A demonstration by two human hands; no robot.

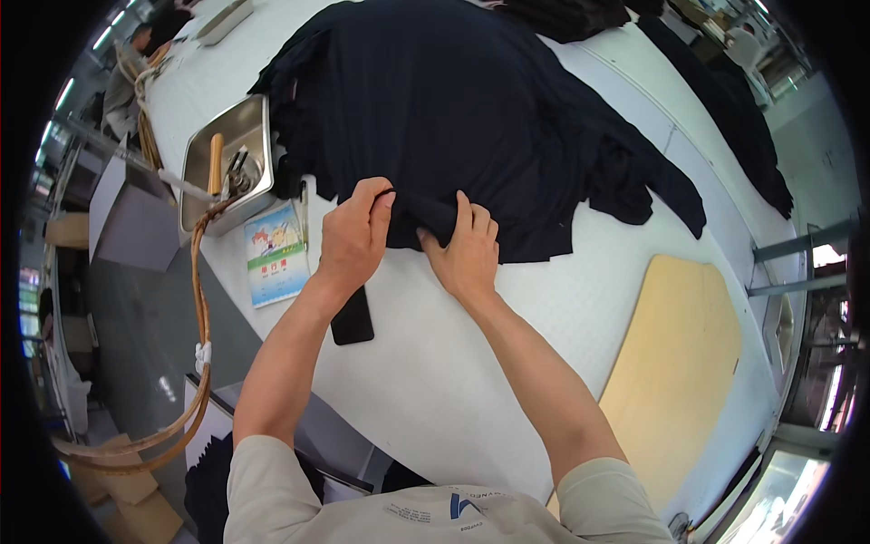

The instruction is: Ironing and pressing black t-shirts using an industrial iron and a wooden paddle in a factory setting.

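A large dark navy knit garment (435, 100) lies spread over the white table, one sleeve reaching out to the right. At its near edge my left hand (356, 231) is closed, pinching the hem between thumb and fingers. My right hand (468, 252) grips the same edge a little to the right, its thumb under a raised fold and its fingers on top. Between the two hands the cloth is lifted into a small fold. A black phone (352, 317) lies on the table beside my left forearm, partly hidden by it.
Left of the garment stand a metal tray (256, 118) with tools and a wooden handle, a colourful notebook (277, 257) and a pen (304, 215). A brown hose (201, 317) hangs past the table's left edge. A tan board (675, 349) lies right. More dark garments (725, 109) lie far right.
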